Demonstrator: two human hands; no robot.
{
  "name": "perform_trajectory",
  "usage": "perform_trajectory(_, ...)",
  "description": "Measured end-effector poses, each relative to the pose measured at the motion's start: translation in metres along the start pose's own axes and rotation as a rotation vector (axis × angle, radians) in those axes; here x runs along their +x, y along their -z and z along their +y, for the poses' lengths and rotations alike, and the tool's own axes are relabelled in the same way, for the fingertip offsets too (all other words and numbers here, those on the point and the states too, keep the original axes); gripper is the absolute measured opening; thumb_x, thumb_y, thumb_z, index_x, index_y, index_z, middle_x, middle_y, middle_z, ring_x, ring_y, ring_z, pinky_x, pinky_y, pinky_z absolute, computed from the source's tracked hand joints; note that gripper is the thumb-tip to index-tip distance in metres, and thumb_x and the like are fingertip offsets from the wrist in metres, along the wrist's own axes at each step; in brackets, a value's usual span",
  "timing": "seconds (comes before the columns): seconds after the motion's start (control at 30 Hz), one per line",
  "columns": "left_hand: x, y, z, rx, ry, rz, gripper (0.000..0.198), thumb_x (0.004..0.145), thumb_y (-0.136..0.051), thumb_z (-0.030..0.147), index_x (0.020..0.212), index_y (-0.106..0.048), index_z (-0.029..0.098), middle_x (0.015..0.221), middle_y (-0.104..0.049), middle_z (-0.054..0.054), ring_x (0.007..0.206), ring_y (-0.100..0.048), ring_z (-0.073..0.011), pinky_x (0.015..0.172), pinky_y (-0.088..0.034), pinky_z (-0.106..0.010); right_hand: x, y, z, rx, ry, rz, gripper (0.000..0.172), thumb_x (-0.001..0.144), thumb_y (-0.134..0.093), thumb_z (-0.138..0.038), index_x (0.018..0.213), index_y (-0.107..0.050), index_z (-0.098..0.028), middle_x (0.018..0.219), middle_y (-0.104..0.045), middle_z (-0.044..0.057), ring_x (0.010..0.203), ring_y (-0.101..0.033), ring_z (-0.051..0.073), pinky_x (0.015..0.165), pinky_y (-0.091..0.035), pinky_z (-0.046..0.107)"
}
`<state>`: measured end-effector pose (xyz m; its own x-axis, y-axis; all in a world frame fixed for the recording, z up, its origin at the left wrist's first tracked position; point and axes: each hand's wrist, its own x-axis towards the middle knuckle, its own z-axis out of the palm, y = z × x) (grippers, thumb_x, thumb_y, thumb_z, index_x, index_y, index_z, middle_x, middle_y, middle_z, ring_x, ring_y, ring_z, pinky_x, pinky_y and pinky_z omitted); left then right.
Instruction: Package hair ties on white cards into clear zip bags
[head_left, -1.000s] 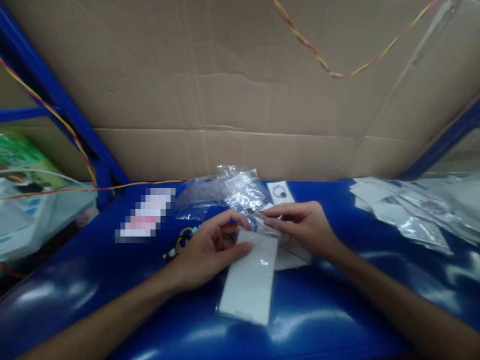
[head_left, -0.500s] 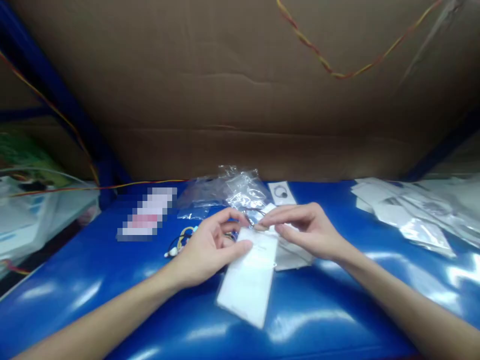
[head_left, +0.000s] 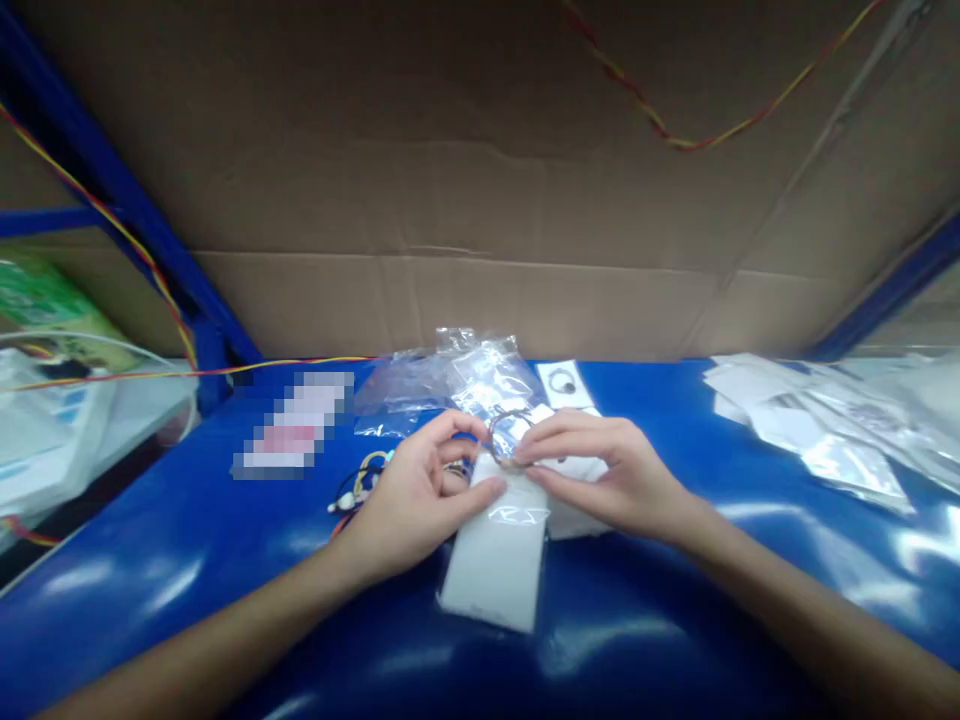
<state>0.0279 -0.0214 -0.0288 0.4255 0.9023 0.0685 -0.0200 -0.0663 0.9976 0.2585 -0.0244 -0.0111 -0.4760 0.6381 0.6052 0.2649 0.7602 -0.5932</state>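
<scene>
My left hand (head_left: 427, 480) pinches the upper left edge of a white card in a clear plastic bag (head_left: 496, 565), thumb on its front. A thin dark cord bracelet (head_left: 510, 415) loops up at the top end of the bag. My right hand (head_left: 611, 470) grips the bracelet's lower part between thumb and fingers, at the bag's upper right corner. Whether the bracelet lies inside or over the bag's mouth I cannot tell. Behind my right hand lie more white cards (head_left: 577, 515), partly hidden. Several cord bracelets with beads (head_left: 367, 475) lie beside my left hand, partly covered by it.
Clear plastic bags (head_left: 484, 370) lie at the back of the blue table surface (head_left: 645, 640), near a white card with a ring-shaped picture (head_left: 560, 383). Bagged cards (head_left: 817, 420) are piled at right. A blurred-out item (head_left: 294, 425) lies left. Twisted red-yellow wire (head_left: 686, 145) hangs above.
The bagged card's lower end has risen slightly. The bracelet's loop now shows more plainly above the bag, and my right hand's thumb has moved down and left. My left hand stays almost in place.
</scene>
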Motion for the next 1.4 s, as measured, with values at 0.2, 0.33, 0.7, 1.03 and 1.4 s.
perform_trajectory(0.2,0.002,0.000,-0.001,0.006,0.053,-0.034,0.039,0.084,-0.080,0.032,0.110,-0.051,0.025,0.094,-0.069,0.000,0.044,-0.051,-0.0032,0.043,-0.033,-0.016,-0.003,-0.001,0.000,-0.005,-0.028,-0.023,0.025,0.093,-0.066,-0.013,0.113,-0.076,-0.024,0.107,-0.077,0.006,0.097,-0.071,0.020,0.084,-0.057,0.035)
perform_trajectory(0.33,0.001,-0.002,0.000,-0.023,0.060,-0.033,0.043,0.083,-0.080,0.033,0.112,-0.050,0.025,0.095,-0.069,-0.001,0.044,-0.051,-0.0036,0.043,-0.033,-0.016,-0.006,-0.002,-0.001,0.085,-0.142,-0.013,0.035,0.092,-0.064,-0.010,0.123,-0.065,-0.023,0.114,-0.074,0.007,0.095,-0.071,0.019,0.079,-0.058,0.032)
perform_trajectory(0.7,0.000,-0.007,0.006,-0.099,0.084,-0.069,0.047,0.087,-0.078,0.035,0.122,-0.046,0.027,0.099,-0.068,-0.002,0.063,-0.068,-0.0120,0.050,-0.043,-0.018,-0.004,-0.001,-0.008,0.254,-0.232,-0.104,0.059,0.091,-0.066,-0.012,0.145,-0.044,-0.026,0.107,-0.074,0.005,0.102,-0.073,0.021,0.098,-0.055,0.041)
perform_trajectory(1.03,-0.001,-0.009,0.005,-0.166,0.079,-0.069,0.050,0.086,-0.080,0.032,0.124,-0.049,0.028,0.094,-0.069,0.001,0.061,-0.068,-0.0121,0.054,-0.049,-0.020,-0.003,-0.002,-0.010,0.494,-0.381,-0.172,0.071,0.091,-0.073,-0.022,0.152,-0.037,-0.023,0.088,-0.079,0.002,0.090,-0.078,0.020,0.095,-0.058,0.041)
perform_trajectory(1.4,-0.002,-0.005,0.007,-0.131,0.076,-0.060,0.049,0.085,-0.080,0.031,0.127,-0.055,0.027,0.101,-0.071,-0.002,0.068,-0.071,-0.0139,0.062,-0.055,-0.024,-0.002,-0.002,-0.003,0.325,-0.299,0.101,0.059,0.078,-0.087,-0.023,0.132,-0.063,-0.024,0.083,-0.080,0.002,0.102,-0.075,0.025,0.103,-0.053,0.045)
